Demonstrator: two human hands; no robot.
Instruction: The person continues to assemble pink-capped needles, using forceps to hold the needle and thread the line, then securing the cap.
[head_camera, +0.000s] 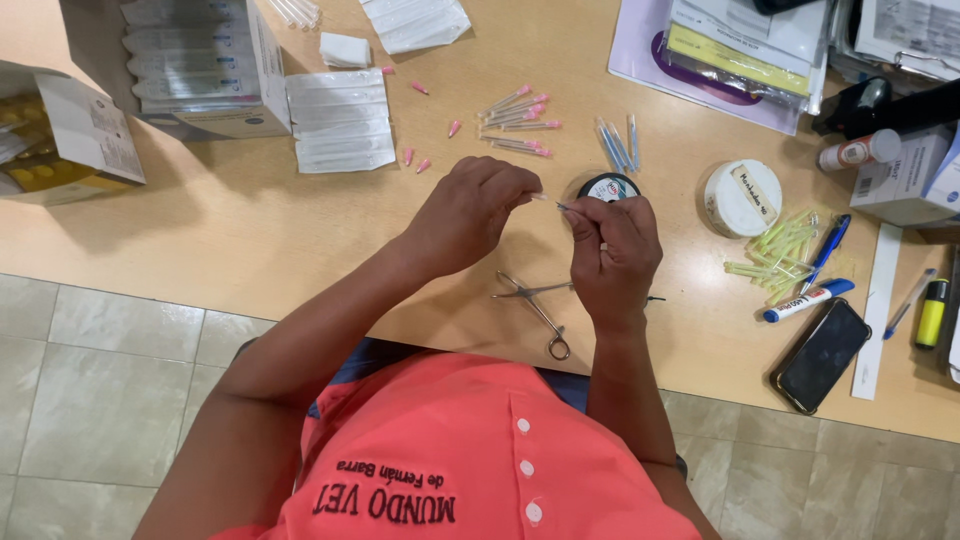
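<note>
Near the table's (250, 240) front edge, the left hand (470, 215) and right hand (612, 255) each pinch one small needle (548, 200) in a narrow grip. White sealed packets (340, 120) lie beside an open box (195, 65) at the back left.

White carton (200, 65) far left, dark phone screen (822, 355) lower right.

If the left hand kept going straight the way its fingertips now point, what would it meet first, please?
Most likely the right hand: the left hand points right across a small gap towards its fingers, though depth is hard to judge.
</note>
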